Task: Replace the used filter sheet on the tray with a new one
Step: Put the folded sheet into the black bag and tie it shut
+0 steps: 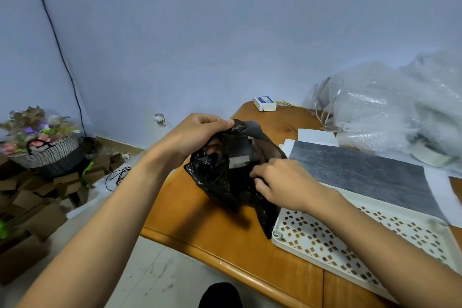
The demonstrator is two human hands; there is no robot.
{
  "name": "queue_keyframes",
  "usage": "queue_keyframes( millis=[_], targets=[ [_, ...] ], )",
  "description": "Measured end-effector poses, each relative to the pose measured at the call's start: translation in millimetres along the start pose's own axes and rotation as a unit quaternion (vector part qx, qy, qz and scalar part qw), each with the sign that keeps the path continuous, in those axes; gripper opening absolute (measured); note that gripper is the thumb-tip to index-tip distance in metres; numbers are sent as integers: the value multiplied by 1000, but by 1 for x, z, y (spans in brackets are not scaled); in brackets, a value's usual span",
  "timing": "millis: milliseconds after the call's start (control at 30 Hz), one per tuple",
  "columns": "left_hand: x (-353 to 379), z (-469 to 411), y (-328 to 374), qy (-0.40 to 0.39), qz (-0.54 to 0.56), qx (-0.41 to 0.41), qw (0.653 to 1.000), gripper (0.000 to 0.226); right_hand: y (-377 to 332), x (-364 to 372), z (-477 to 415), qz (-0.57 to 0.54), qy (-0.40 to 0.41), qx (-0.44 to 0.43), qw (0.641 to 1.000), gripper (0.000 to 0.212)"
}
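Our left hand [197, 132] pinches the upper rim of a black plastic bag [225, 172], holding its mouth up and open, while our right hand [282, 182] is curled closed at the bag's near right edge, fingers pressing into the opening. Inside the mouth we see a folded grey sheet [238, 151]; we judge it to be the used filter sheet going into the bag, though we cannot tell exactly what the right fingers grip. The bag sits on the wooden bench [212, 227], its lower corner touching the left end of the white tray [325, 237]. The tray lies just to the right of our right hand, under that forearm, its patterned holes bare with no sheet on it. Beyond the tray, farther right and back, the new filter sheet [362, 175] lies flat on white paper [315, 136], dark grey, its long axis running from near the bag away to the lower right, alongside the tray's long side. So the next move turns on the right side: the right hand is much the nearer to the new sheet, whose near end is just beside it. Bubble wrap [400, 107] is heaped behind.
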State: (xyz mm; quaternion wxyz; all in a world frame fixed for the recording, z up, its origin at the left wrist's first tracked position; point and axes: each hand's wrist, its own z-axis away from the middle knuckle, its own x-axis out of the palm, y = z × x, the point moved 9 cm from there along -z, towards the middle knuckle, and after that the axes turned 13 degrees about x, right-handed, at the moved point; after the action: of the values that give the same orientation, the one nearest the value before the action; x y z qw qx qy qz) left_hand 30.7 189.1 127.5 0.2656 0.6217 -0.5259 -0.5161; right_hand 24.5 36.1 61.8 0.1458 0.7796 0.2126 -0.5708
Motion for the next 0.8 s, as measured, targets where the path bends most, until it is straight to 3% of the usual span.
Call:
queue_keyframes(
  millis=[200, 300, 433, 500, 567, 667, 800],
  targets=[
    [12, 12, -19, 20, -47, -9, 999, 39, 12, 16, 35, 62, -46, -29, 997, 50],
    [18, 17, -22, 34, -82, -11, 996, 39, 17, 15, 37, 48, -41, -12, 998, 45],
    [17, 15, -9, 83, -73, 28, 994, 22, 30, -9, 31, -97, -9, 44, 994, 11],
    [13, 12, 4, 111, -47, 55, 991, 18, 42, -20, 28, -207, -2, 90, 974, 23],
    [13, 8, 15, 111, -11, 73, 991, 27, 52, -32, 25, -302, 13, 122, 945, 29],
    [25, 6, 33, 69, 28, 99, 992, 29, 64, -53, 20, -399, 69, 150, 902, 20],
    [45, 5, 50, 39, 4, 124, 991, 17, 73, -80, 14, -454, 136, 158, 866, 7]
  ],
)
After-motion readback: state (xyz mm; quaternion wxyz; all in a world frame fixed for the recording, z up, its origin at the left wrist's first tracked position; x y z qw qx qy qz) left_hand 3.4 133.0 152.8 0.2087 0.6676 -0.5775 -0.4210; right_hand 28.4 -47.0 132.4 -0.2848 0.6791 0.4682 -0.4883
